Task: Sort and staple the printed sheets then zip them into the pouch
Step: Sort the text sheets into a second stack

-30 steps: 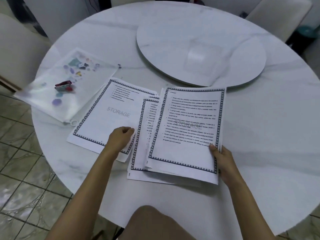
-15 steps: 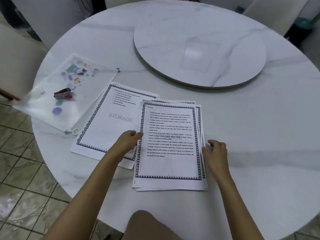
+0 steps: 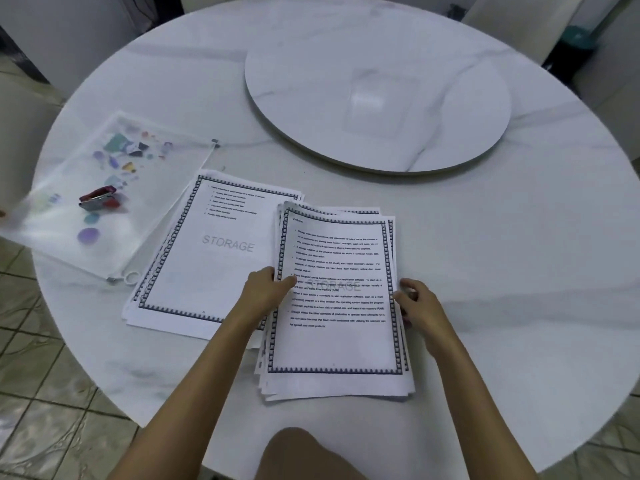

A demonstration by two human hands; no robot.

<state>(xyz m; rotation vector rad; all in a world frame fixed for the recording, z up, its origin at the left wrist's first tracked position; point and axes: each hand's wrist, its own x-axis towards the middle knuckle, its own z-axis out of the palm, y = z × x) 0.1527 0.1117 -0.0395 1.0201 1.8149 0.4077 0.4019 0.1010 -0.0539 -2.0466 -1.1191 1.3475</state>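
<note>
**paperjam:** How would that stack of printed sheets point(image 3: 336, 306) have handled, you reckon?

**deskrat:** Light but floppy, I'd say. Loose pages slide on each other, and the edges were already fanned unevenly along the bottom and left. It sat on the bench point(image 3: 519, 271) right in front of the person. Best taken by both long edges, which is roughly how it looked. The left hand point(image 3: 266, 289) pinched the left edge, thumb on top of the page. The right hand point(image 3: 419, 303) had curled fingers against the right edge, but I couldn't tell if it gripped or just nudged.

**paperjam:** And around it?

**deskrat:** A second stack point(image 3: 214, 258) with a STORAGE watermark lay just left, its right edge overlapped by the first. Further left was the clear pouch point(image 3: 69, 161), soft and slippery-looking, one corner seemingly past the rim. A small red stapler point(image 3: 98, 199) was on or in it, hard to say which. The bench was a glossy round white marble top, probably slick for paper, with a turntable point(image 3: 377, 81) in the middle. Pale chairs point(image 3: 498, 12) stood around it, with tiled floor point(image 3: 45, 427) below.
</note>
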